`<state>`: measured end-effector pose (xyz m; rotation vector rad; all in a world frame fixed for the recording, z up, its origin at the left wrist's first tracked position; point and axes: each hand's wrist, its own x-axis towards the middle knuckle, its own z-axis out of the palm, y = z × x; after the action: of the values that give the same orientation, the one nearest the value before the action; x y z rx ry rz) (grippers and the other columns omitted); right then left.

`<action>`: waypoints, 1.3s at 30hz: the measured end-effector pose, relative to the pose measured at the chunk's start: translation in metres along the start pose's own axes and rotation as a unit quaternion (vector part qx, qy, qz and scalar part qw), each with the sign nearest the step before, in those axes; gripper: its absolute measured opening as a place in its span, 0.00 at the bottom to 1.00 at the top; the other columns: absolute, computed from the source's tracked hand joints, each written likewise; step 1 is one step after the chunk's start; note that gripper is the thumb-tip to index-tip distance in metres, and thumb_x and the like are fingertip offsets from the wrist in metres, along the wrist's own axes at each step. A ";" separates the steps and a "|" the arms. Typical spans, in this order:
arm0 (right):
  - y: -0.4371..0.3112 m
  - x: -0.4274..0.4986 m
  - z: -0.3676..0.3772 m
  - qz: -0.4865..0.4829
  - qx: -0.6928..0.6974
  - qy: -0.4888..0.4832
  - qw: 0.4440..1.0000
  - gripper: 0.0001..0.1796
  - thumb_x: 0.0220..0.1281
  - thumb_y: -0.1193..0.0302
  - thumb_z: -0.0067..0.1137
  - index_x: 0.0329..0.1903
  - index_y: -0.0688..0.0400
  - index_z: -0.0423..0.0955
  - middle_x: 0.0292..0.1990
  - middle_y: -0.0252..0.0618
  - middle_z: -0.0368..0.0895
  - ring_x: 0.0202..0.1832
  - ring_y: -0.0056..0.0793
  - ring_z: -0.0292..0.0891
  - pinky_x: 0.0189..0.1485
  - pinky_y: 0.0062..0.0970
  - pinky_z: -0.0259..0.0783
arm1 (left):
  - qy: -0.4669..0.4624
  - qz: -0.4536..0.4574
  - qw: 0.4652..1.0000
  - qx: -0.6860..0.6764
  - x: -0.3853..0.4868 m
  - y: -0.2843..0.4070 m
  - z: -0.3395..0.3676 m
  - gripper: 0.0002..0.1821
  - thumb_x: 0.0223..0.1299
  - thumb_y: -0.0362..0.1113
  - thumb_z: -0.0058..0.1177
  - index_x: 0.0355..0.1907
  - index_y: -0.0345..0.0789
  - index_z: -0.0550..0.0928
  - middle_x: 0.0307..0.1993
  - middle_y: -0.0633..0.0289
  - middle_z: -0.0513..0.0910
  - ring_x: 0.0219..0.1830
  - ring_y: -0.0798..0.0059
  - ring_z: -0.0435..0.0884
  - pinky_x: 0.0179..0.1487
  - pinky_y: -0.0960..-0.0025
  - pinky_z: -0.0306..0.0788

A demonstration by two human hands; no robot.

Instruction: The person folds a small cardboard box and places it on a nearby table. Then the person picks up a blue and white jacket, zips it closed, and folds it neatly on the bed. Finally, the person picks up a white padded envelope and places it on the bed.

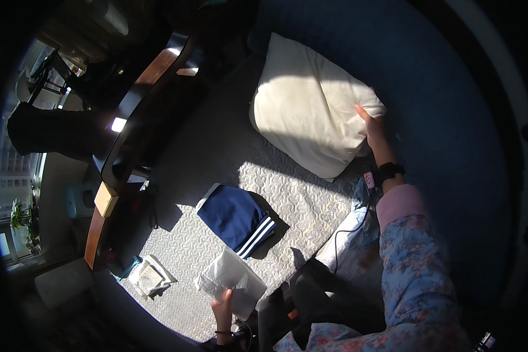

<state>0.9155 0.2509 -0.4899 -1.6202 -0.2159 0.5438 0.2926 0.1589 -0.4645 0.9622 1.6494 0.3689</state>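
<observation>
My right hand [370, 125] grips the right edge of a cream pillow [308, 105], thumb on top and the other fingers hidden. The pillow is partly in sunlight at the upper middle. My left hand [223, 306] holds a thin whitish, wrinkled sheet or bag [233, 279] at the bottom, thumb on its face. Just beyond that lies a folded dark blue garment [235, 215] with white stripes, on the quilted light grey bed cover [176, 246].
A pale packet or folded item [149, 277] lies at the lower left of the bed. A yellowish box [106, 200] rests on the curved wooden rail [92, 240]. Near my right arm are a black cable [336, 246] and a light plastic bag [356, 224].
</observation>
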 end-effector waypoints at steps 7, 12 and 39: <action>0.006 -0.205 0.037 -0.278 -0.248 -0.294 0.880 0.28 0.42 0.78 0.67 0.51 0.56 0.69 0.41 0.43 0.75 0.45 0.44 0.73 0.47 0.33 0.69 | -0.012 -0.030 0.999 0.030 0.001 0.006 0.015 0.16 0.56 0.38 0.61 0.40 0.26 0.81 0.35 0.62 0.82 0.37 0.81 0.78 0.42 0.76 0.70; 0.035 -0.265 0.035 -0.093 -0.186 -0.496 0.843 0.26 0.50 0.74 0.62 0.55 0.57 0.69 0.53 0.48 0.73 0.57 0.45 0.69 0.58 0.35 0.66 | -0.020 -0.042 0.998 0.041 0.001 0.009 0.024 0.15 0.57 0.38 0.60 0.39 0.27 0.80 0.32 0.66 0.80 0.35 0.82 0.75 0.39 0.76 0.69; 0.050 -0.165 0.129 0.023 -0.135 -0.344 0.929 0.32 0.45 0.68 0.70 0.55 0.63 0.70 0.42 0.51 0.81 0.45 0.32 0.79 0.50 0.27 0.71 | -0.076 -0.068 0.985 0.140 0.022 0.015 0.063 0.15 0.58 0.42 0.60 0.31 0.28 0.83 0.25 0.65 0.82 0.27 0.82 0.77 0.33 0.74 0.70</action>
<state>0.7038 0.2846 -0.5076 -1.6439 -0.8044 1.1508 0.3558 0.1696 -0.4891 1.0500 1.6422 -0.0301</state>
